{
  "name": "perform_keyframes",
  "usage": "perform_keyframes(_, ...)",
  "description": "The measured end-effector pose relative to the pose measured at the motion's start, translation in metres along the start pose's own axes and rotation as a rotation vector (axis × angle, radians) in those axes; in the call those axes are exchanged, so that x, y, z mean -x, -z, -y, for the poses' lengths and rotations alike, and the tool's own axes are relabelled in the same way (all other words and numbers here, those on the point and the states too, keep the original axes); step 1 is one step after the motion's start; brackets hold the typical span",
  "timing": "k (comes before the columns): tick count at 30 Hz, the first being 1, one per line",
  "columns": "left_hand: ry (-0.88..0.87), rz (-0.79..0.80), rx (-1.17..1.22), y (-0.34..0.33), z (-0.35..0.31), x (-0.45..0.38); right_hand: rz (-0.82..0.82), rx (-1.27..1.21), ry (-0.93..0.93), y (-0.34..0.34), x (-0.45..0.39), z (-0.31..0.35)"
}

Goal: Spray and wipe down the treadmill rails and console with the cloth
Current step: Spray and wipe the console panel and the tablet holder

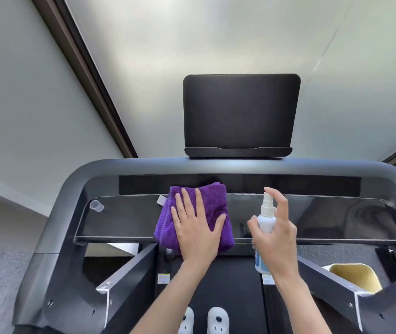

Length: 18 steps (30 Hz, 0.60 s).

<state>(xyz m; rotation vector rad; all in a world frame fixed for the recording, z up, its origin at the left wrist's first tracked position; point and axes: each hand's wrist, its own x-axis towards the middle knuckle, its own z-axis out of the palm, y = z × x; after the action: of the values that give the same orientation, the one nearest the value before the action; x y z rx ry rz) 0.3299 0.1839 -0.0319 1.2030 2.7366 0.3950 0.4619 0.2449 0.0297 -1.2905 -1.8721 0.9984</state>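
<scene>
On the glossy black glass console shelf [124, 220] of the treadmill, below the dark rectangular screen [241, 112], my left hand [195, 227] lies flat with straight fingers pressing the folded purple microfibre cloth [212, 196]. It looks soft and light, likely to slide easily on glass, so a flat palm should steer it best. Just right of the cloth, my right hand [276, 237] grips the small white plastic spray bottle [265, 220] around its slim body, forefinger raised over the nozzle; it seems light.

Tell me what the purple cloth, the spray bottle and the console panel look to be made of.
Purple cloth: soft microfibre or terry by its fuzzy pile and stitched edge. Spray bottle: likely white plastic, smooth and slightly translucent. Console panel: glossy black, glass or acrylic, since it mirrors the surroundings.
</scene>
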Motion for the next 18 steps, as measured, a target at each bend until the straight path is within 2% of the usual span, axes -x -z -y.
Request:
perform_keyframes(3, 0.0, -0.051, -0.038, -0.005, -0.004, -0.017, -0.005, 0.011, -0.03, 0.003, 0.0, -0.007)
perform_keyframes(7, 0.055, -0.01, -0.109, 0.002, -0.014, -0.075, -0.024, 0.027, -0.044, 0.008, -0.008, -0.008)
perform_keyframes(10, 0.055, -0.023, -0.08, 0.002, -0.019, -0.071, -0.058, 0.033, -0.028, 0.012, -0.013, -0.005)
perform_keyframes(16, -0.204, 0.052, 0.014, -0.008, -0.015, -0.002, -0.108, 0.028, -0.032, 0.013, -0.014, -0.001)
perform_keyframes(18, -0.244, 0.041, 0.023, -0.007, -0.008, -0.006, -0.119, 0.039, -0.039, 0.012, -0.011, -0.001)
